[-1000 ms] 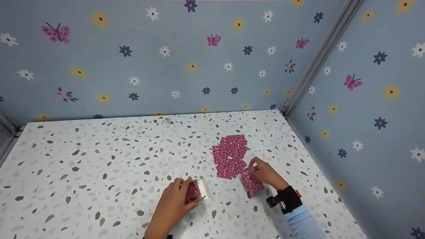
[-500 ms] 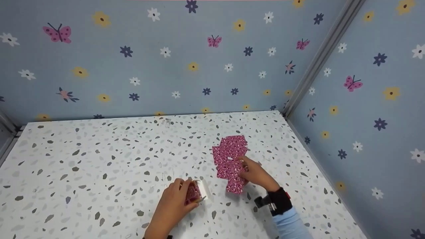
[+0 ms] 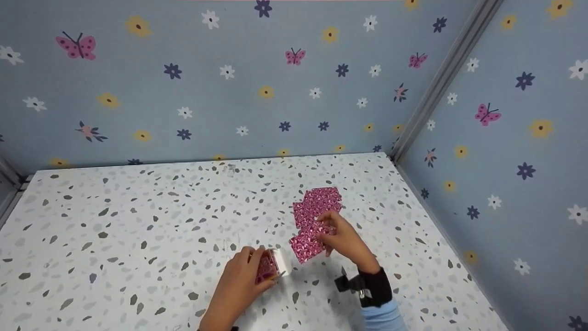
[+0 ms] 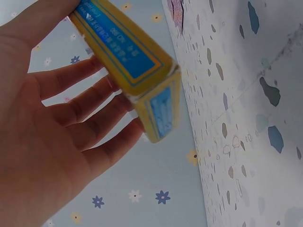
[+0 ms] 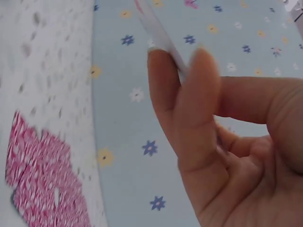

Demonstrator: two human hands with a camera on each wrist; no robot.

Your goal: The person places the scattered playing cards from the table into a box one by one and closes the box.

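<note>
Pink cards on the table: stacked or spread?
Spread: the pink cards cover an irregular, step-edged patch of the table; the right wrist view shows a small gap among them.

A person's right hand point(image 3: 342, 239) pinches a pink patterned card point(image 3: 303, 247) by matching cards point(image 3: 322, 200) spread nearer the right edge of a speckled white table point(image 3: 138, 230), while the left hand point(image 3: 239, 281) grips a small box point(image 3: 281, 262) farther from the back edge.
</note>
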